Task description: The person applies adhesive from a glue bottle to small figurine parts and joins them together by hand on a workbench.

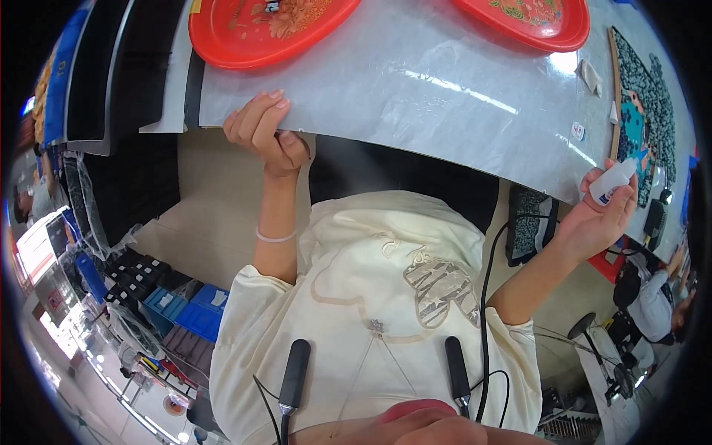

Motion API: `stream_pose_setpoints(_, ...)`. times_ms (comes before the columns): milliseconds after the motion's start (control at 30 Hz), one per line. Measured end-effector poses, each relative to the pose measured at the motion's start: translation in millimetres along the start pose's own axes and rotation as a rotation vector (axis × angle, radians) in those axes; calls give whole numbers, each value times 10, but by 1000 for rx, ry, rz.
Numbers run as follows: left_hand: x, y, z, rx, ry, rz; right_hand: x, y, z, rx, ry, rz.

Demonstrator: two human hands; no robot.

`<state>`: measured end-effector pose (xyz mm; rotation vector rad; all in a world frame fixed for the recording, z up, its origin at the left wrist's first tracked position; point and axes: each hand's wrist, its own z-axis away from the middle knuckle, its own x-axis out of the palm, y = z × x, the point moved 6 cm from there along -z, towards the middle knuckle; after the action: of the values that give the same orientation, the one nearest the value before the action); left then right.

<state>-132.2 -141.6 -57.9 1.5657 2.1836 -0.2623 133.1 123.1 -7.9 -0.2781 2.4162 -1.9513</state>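
In my right hand (591, 222), at the right end of the table's near edge, is a small white squeeze bottle (611, 183) with a narrow blue tip, tilted up and to the right. The fingers wrap round its body. My left hand (268, 137) is at the table's near edge on the left, fingers curled in toward the thumb. Whether anything small sits inside that grip is hidden. Just beyond the left hand lies a red plastic tray (248, 55) with a floral pattern and a small dark-and-white item in it.
A second red tray (567, 37) stands at the far right of the grey-covered table (356, 96). Right of it are a crumpled white scrap (591, 78) and a dark speckled board (630, 81) with a teal patch. Blue bins (204, 311) stand low left. A black cable (486, 297) hangs beside my right arm.
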Motion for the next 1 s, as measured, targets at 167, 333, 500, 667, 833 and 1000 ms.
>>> stream_pose_setpoints(167,-9,9,-2,9,-29,-13,50,-17,-7,13,-13,-12)
stream_pose_setpoints(333,34,-21,12,-33,-2,28,133,-14,-37,8,-68,-45)
stream_pose_setpoints(500,2,-11,-44,-15,5,19,206,-14,-57,21,-76,1)
stream_pose_setpoints(667,19,-18,-9,-15,-72,10,209,87,-75,202,-94,-97)
stream_pose_setpoints(833,-32,6,44,-32,-44,-3,210,104,-93,199,-115,-211)
stream_pose_setpoints(1000,-27,7,30,-31,-46,-17,220,112,-100,245,-97,-276)
